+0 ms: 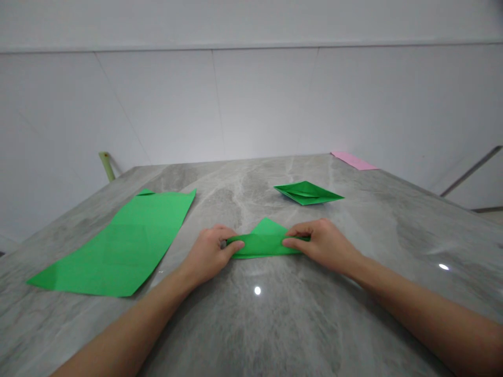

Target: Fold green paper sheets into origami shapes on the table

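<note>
A small folded green paper [264,242] lies on the grey marble table [275,324] straight ahead of me, with a triangular peak standing up at its back. My left hand [210,254] pinches its left end, fingers curled and thumb pressed on the fold. My right hand [324,242] pinches its right end the same way. Both forearms reach in from the bottom of the view.
A large flat green sheet [121,241] with crease lines lies at the left. A finished green folded boat shape [307,192] sits behind the hands to the right. A pink sheet [353,160] lies at the far right corner. White wall panels stand behind the table.
</note>
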Motion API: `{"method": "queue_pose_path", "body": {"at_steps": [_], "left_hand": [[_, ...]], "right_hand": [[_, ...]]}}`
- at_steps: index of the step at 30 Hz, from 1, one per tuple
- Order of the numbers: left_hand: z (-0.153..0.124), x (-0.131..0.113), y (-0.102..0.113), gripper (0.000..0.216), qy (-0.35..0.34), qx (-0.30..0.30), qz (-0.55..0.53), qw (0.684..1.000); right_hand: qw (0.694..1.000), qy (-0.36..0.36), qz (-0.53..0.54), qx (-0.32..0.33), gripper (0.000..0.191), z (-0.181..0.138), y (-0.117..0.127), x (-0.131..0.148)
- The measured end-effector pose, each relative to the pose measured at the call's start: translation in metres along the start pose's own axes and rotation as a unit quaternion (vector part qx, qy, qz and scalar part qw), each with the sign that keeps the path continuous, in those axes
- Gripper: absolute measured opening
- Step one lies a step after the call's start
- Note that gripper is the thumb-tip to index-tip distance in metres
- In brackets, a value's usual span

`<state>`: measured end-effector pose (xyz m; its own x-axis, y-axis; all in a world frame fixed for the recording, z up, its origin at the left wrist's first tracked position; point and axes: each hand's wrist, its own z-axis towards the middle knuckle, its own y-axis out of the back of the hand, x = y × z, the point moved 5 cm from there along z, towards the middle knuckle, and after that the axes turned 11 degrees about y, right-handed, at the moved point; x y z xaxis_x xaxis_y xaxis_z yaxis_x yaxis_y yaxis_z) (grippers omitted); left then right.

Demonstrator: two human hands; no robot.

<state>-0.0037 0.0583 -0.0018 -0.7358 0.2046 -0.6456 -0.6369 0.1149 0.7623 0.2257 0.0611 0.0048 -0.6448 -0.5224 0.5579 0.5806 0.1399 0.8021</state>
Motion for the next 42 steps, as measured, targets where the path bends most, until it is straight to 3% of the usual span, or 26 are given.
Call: {"method": "queue_pose_path", "body": {"at_steps": [6,13,20,29,38,42], "left_hand": [[-0.002,-0.001,-0.002,0.025,-0.011,0.009,0.008,1.000],[-0.003,-0.002,0.000,0.024,-0.024,0.012,0.030,0.999],[-0.001,-0.002,0.005,0.029,-0.040,-0.004,0.095,0.995],[0.006,0.010,0.015,0.038,0.027,-0.036,0.088,0.995],[0.009,0.016,0.018,0.032,-0.013,-0.003,0.076,0.997],[0.009,0.019,0.020,0.021,-0.039,0.056,0.046,0.997]], "right_hand": [[0.999,-0.014,0.043,0.013,0.018,0.004,-0.005,-0.007],[0.996,0.058,0.035,0.065,0.020,0.005,-0.002,-0.004],[0.983,-0.028,0.175,0.055,0.026,0.007,-0.007,-0.018],[0.990,-0.052,0.133,0.006,0.027,0.012,-0.009,-0.030],[0.992,-0.051,0.113,0.009,0.025,0.010,-0.008,-0.030],[0.993,-0.057,0.104,0.012,0.025,0.011,-0.008,-0.029]]}}
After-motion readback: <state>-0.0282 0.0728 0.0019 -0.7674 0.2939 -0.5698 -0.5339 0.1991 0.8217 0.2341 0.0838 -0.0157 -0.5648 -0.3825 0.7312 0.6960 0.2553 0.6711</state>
